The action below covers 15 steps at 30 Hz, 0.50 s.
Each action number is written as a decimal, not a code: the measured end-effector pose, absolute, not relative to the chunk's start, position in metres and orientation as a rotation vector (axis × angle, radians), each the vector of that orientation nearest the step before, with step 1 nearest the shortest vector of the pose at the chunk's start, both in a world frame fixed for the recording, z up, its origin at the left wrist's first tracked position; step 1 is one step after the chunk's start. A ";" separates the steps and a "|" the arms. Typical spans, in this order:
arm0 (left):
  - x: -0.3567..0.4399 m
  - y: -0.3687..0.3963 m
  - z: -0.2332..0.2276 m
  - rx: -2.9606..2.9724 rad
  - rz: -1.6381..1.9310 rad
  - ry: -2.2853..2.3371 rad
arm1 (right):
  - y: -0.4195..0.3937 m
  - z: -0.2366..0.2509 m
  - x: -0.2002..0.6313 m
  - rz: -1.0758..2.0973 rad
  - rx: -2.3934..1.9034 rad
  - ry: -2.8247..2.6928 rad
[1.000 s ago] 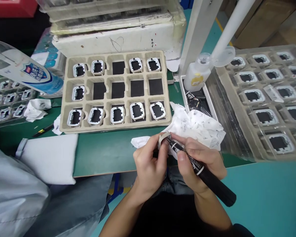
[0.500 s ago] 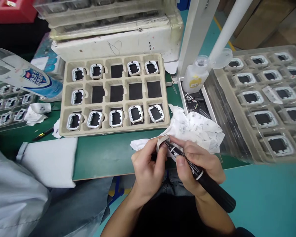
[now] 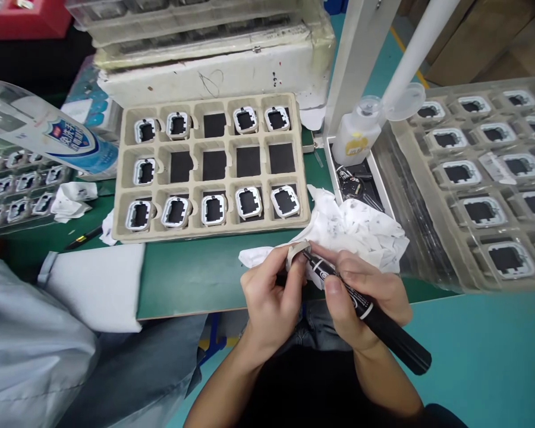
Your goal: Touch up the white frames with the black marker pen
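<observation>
My left hand (image 3: pixel 271 294) pinches a small silvery frame (image 3: pixel 296 252), much of it hidden by the fingers. In my right hand (image 3: pixel 370 291) lies a black marker pen (image 3: pixel 361 303), its tip touching or very close to the inner side of that frame. The marker's dark rear end points down to the right. Crumpled white cloth (image 3: pixel 356 232) with dark smudges lies just behind both hands. Further back, a beige compartment tray (image 3: pixel 191 184) holds several similar squarish frames (image 3: pixel 213 210), while some of its compartments show only dark pads.
At right, a plastic-covered tray (image 3: pixel 441 238) holds more frames. A white bottle (image 3: pixel 356 134) stands in a narrow box (image 3: pixel 386 193). To the left are a large clear bottle (image 3: pixel 57 134), a folded white cloth (image 3: pixel 100 285) and a co-worker's sleeve (image 3: pixel 31 339).
The whole view has shifted slightly, so most things appear a little further right. Both hands keep their grip, with the marker tip still at the frame.
</observation>
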State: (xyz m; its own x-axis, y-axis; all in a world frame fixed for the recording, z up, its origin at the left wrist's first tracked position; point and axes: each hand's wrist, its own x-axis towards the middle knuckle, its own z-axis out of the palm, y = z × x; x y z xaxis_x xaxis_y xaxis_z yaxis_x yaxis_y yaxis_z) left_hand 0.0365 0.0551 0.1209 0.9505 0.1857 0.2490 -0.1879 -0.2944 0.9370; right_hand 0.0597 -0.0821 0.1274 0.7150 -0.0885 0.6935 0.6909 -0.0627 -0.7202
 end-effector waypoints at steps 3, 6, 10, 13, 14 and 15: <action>0.038 0.055 0.121 1.852 0.364 -0.026 | -0.082 0.125 0.058 -0.693 -1.502 -0.509; 0.039 0.055 0.122 1.857 0.349 -0.056 | -0.083 0.119 0.056 -0.751 -1.472 -0.461; 0.041 0.055 0.124 1.816 0.332 -0.040 | -0.085 0.113 0.055 -0.727 -1.456 -0.472; 0.043 0.056 0.127 1.715 0.272 0.004 | -0.086 0.115 0.058 -0.705 -1.414 -0.530; 0.044 0.057 0.128 1.669 0.243 0.019 | -0.086 0.117 0.059 -0.707 -1.401 -0.543; 0.045 0.057 0.129 1.623 0.216 0.031 | -0.086 0.118 0.060 -0.716 -1.389 -0.552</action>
